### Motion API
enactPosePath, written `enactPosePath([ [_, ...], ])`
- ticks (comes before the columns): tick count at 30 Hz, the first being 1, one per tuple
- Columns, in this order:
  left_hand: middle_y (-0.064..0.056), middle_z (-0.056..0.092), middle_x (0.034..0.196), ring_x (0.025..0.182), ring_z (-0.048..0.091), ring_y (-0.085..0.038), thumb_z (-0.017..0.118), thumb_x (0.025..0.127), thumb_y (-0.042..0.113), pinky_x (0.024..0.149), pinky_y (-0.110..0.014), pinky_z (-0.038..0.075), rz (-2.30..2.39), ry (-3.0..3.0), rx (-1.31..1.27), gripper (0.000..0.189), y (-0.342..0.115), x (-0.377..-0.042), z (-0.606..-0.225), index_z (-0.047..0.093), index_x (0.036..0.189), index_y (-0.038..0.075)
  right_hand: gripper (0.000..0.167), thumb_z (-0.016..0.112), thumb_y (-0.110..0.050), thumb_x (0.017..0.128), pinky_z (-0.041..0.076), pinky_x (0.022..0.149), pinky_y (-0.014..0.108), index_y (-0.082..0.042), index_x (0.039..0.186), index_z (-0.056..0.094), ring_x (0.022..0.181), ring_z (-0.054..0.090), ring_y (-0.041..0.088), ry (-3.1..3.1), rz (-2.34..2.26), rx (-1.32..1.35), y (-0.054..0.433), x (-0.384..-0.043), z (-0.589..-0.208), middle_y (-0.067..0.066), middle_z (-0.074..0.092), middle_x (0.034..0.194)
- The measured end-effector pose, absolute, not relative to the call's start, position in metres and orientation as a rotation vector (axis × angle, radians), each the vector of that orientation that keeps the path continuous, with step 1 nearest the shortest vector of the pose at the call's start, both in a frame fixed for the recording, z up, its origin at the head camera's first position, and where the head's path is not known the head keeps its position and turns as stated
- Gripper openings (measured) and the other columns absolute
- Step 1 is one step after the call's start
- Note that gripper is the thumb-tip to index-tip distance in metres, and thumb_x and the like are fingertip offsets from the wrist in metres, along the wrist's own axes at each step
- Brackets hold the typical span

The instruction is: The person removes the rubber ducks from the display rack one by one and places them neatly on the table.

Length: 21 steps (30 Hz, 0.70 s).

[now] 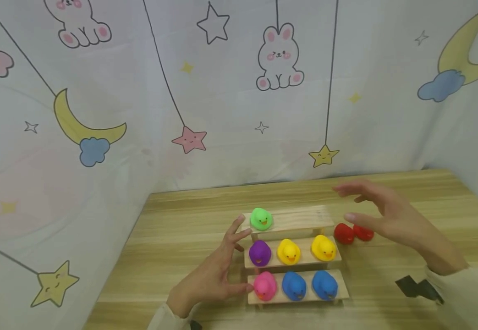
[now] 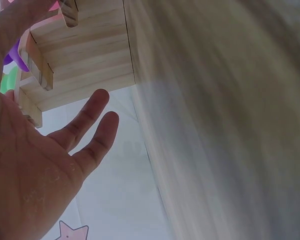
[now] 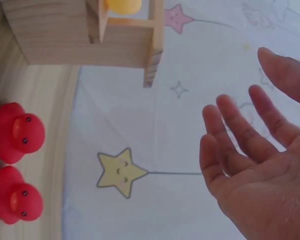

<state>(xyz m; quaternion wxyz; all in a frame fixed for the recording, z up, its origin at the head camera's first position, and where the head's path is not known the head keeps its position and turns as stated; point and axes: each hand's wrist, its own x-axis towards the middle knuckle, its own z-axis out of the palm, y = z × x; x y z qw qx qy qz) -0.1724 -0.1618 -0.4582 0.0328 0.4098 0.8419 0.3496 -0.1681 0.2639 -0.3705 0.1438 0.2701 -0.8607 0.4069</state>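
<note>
A three-step wooden rack [image 1: 300, 220] stands on the table, bearing rubber ducks. On its top step sits a green duck [image 1: 261, 219] at the left end. The middle step bears a purple duck [image 1: 260, 253] and two yellow ducks [image 1: 288, 251]; the bottom one has a pink duck [image 1: 265, 286] and two blue ducks [image 1: 294, 286]. My left hand [image 1: 211, 270] is spread along the rack's left side, thumb close to the pink duck. Above and right of the rack hovers my right hand [image 1: 387, 215], fingers relaxed, holding nothing. Below it, two red ducks [image 3: 17, 132] rest on the table.
The wooden table [image 1: 173, 238] reaches back to a white cloth backdrop [image 1: 230, 91] printed with rabbits, stars and moons. Cloth also hangs along the left side. Light sleeves [image 1: 465, 302] cover both wrists.
</note>
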Motion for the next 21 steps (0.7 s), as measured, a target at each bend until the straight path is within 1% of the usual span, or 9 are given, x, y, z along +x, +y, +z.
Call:
enactPosePath([
  [6,-0.003,-0.008,0.184,0.129,0.059,-0.021,0.094,0.081,0.027,0.108,-0.050,0.058,1.055,2.600,1.253,0.121,-0.162,-0.173,-0.457,0.013,0.170,0.024,0.061,0.080,-0.002,0.091,0.046,0.101,0.007,-0.022,0.147,0.063,0.123,0.060,-0.004,-2.486,1.195,0.822,0.252,-0.174,-0.358,-0.020,0.067,0.137],
  [10,-0.005,-0.007,0.184,0.127,0.060,-0.022,0.095,0.080,0.027,0.106,-0.049,0.059,1.053,2.611,1.272,0.122,-0.161,-0.173,-0.456,0.013,0.170,0.023,0.059,0.080,-0.003,0.093,0.047,0.103,0.008,-0.021,0.147,0.062,0.125,0.061,-0.001,-2.497,1.189,0.873,0.244,-0.180,-0.351,-0.012,0.068,0.140],
  [13,-0.008,-0.006,0.184,0.127,0.061,-0.023,0.094,0.081,0.028,0.105,-0.047,0.059,1.058,2.605,1.287,0.121,-0.160,-0.173,-0.456,0.013,0.170,0.022,0.058,0.081,-0.009,0.094,0.048,0.103,0.009,-0.023,0.146,0.062,0.126,0.062,-0.001,-2.540,1.164,0.862,0.238,-0.182,-0.346,-0.009,0.069,0.141],
  [17,-0.009,-0.006,0.184,0.127,0.061,-0.025,0.094,0.081,0.027,0.105,-0.047,0.059,1.067,2.591,1.284,0.120,-0.160,-0.172,-0.455,0.013,0.169,0.021,0.058,0.082,-0.015,0.094,0.051,0.103,0.014,-0.026,0.147,0.061,0.126,0.062,0.002,-2.577,1.098,0.897,0.229,-0.187,-0.340,-0.007,0.070,0.142],
  [21,-0.005,-0.007,0.184,0.127,0.061,-0.024,0.094,0.081,0.026,0.108,-0.046,0.058,1.079,2.580,1.262,0.120,-0.161,-0.171,-0.454,0.014,0.169,0.022,0.055,0.080,-0.016,0.096,0.055,0.104,0.021,-0.023,0.147,0.061,0.126,0.064,0.009,-2.585,1.075,0.973,0.218,-0.192,-0.334,-0.002,0.070,0.143],
])
